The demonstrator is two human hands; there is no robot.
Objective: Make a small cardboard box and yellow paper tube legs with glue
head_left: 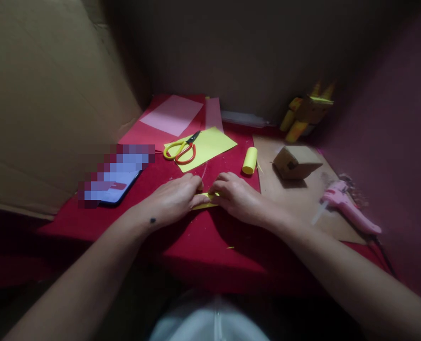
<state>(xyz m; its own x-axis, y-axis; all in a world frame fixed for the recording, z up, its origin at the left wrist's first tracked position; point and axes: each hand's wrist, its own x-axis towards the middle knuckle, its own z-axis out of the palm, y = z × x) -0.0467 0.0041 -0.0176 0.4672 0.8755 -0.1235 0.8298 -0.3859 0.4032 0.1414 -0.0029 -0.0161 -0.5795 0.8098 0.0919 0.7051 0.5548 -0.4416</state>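
Both my hands meet over a narrow piece of yellow paper [203, 205] low on the red cloth. My left hand [180, 196] grips its left part, thumb pressed along it and fingers curled. At its other end my right hand [237, 196] pinches the paper with bent fingers. Parts of the paper are hidden under the fingers. Just beyond my right hand stands a small yellow paper roll [250, 161]. Scissors [182, 150] with yellow and red handles lie on a yellow sheet [213, 144] beyond my left hand.
A phone [121, 182], partly blurred out, lies at left. Pink paper [173, 114] is at the back. To the right, a cardboard sheet [277, 199] carries a folded cardboard piece [293, 163] and a pink glue gun [348, 203]. A yellow horned figure [311, 111] stands behind. Cardboard [47, 94] rises at left.
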